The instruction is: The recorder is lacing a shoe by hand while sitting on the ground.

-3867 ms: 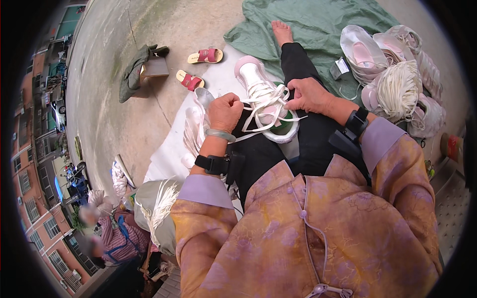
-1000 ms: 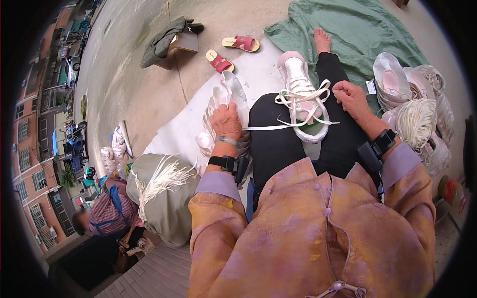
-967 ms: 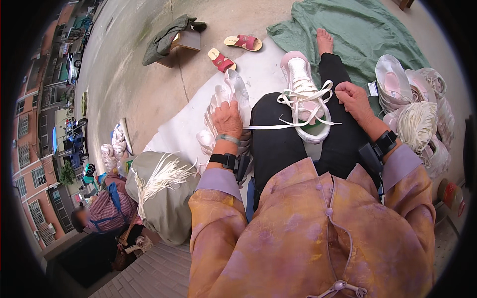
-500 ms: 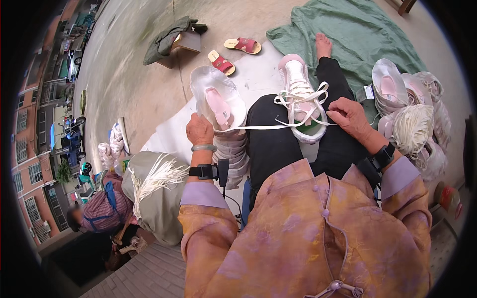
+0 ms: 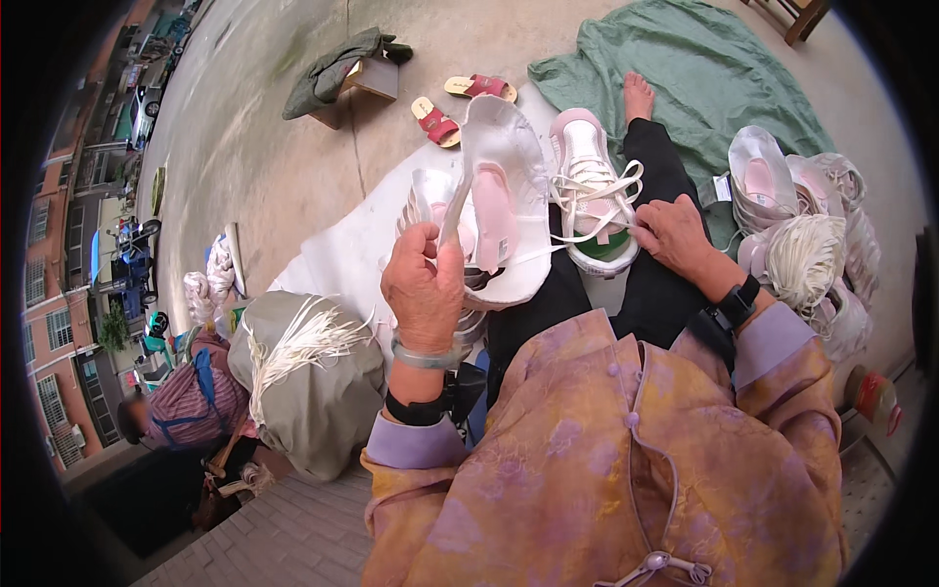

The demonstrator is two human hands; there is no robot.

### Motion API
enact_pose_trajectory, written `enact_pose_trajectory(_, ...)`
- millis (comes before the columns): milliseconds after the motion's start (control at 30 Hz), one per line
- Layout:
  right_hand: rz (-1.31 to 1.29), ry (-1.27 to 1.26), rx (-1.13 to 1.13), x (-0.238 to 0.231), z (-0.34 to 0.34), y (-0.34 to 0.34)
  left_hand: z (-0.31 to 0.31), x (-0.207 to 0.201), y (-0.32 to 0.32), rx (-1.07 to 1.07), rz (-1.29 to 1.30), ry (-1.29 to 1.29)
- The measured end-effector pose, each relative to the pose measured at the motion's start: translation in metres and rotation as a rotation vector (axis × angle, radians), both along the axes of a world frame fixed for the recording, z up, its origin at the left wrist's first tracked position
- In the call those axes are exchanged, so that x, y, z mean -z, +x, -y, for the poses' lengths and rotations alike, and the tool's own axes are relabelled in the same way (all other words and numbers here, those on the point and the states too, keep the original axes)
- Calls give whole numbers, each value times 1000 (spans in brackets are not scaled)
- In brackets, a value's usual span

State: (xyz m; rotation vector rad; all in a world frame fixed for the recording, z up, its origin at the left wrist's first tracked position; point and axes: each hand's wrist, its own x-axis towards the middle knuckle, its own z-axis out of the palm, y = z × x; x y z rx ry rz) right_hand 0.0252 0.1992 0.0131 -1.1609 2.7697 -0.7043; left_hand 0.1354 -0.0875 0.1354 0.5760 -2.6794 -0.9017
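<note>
My left hand grips the near-left edge of a white, unlaced shoe upper with a pink lining, tilted above my left thigh. Behind it, a stack of similar uppers is partly covered. On my lap lies a white-and-pink sneaker, toe pointing away, with loosely crossed white laces and a green patch inside its heel. A lace strand stretches between the upper and the sneaker. My right hand is closed at the sneaker's right heel side, its fingertips pinched on the shoelace there; the end itself is hidden.
More white shoes and a lace bundle sit to the right. At left, loose laces lie on a grey-green covered heap. Red slippers, a draped box and a green cloth are ahead.
My left hand has left the lace it held beside the stack and now grips a shoe upper, moved right toward the sneaker. The lace is less taut. My right hand has shifted slightly left.
</note>
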Motion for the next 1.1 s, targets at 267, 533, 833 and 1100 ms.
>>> enact_pose_trajectory(267, 75, 115, 27, 4, 2, -6, 11, 36, 20, 3, 33, 870)
enact_pose_trajectory(533, 101, 165, 42, 4, 6, -9, -9, 39, 39, 131, -62, 1185)
enact_pose_trajectory(833, -7, 136, 104, 11, 8, -4, -16, 40, 42, 82, 85, 1132)
enact_pose_trajectory(1100, 61, 83, 216, 14, 17, -9, -61, 20, 1, 147, -132, 1044)
